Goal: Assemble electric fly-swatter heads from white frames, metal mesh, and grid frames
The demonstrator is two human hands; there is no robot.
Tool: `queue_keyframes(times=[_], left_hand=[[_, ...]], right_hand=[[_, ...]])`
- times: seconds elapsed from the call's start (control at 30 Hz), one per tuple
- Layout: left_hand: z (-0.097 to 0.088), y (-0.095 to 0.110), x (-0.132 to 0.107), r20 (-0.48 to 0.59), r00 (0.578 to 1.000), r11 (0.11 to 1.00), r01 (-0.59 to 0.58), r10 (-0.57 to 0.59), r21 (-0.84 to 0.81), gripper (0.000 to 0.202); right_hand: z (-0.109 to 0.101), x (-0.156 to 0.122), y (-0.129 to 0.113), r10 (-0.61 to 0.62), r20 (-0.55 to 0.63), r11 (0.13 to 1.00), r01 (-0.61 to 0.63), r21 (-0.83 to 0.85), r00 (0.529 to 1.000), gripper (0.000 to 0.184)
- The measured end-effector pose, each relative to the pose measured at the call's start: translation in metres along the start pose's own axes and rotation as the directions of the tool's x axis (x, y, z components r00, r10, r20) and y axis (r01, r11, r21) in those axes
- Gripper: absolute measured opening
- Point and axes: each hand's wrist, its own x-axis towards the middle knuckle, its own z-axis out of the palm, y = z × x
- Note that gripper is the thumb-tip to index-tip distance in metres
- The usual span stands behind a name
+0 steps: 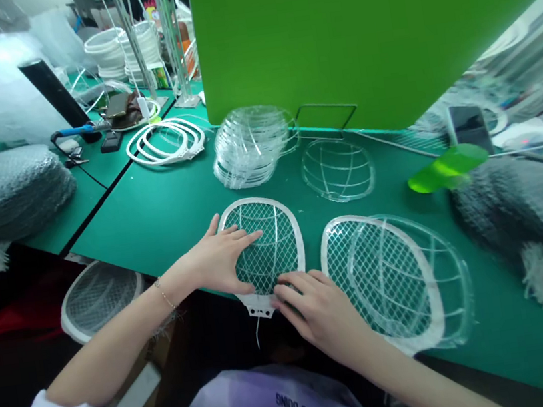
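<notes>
On the table edge in front of me lies a white-framed mesh racket head (271, 254), its narrow neck with small holes and a thin white wire pointing toward me. A clear ribbed insert shows over its mesh. My left hand (216, 262) is spread across its left side, fingers apart and touching the frame and mesh. At the lower right rim, my right hand (320, 314) has its fingers bent and closed on the frame; the fingertips are partly hidden. Just right of it rests a second mesh racket head (337, 258), overlapped by a clear plastic ribbed frame (460, 271).
A stack of clear ribbed frames (248, 149) and one single clear frame (337, 170) lie before the green panel (328, 34). White rings (167, 144) are at back left. Grey mesh piles (7, 190) flank both sides. A green translucent strip (448, 168) and phone (469, 127) sit right.
</notes>
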Motion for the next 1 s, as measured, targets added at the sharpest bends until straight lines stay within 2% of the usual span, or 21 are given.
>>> queue_keyframes(times=[0.1,0.37,0.57,0.87,1.0], left_hand=[[0.002,-0.001,0.002,0.04,0.999,1.0,0.021,-0.022,0.009,0.115],[-0.006,0.011,0.01,0.169,0.979,0.992,0.106,-0.117,0.072,0.125],[-0.011,0.018,0.015,0.209,0.964,0.985,0.151,-0.165,0.08,0.123],[-0.016,0.029,0.02,0.248,0.943,0.975,0.205,-0.221,0.09,0.121],[-0.014,0.026,0.019,0.262,0.941,0.977,0.197,-0.213,0.083,0.119]], right_hand=[[-0.001,0.003,0.001,0.034,0.022,0.999,-0.035,0.02,0.999,0.004],[-0.011,0.013,-0.003,0.097,0.1,0.995,-0.098,0.007,0.99,0.008],[-0.01,0.017,-0.001,0.146,0.122,0.988,-0.15,0.024,0.982,0.011],[-0.01,0.023,0.003,0.137,0.146,0.987,-0.147,0.058,0.98,0.019],[-0.008,0.023,0.005,0.137,0.158,0.984,-0.153,0.09,0.978,0.02]])
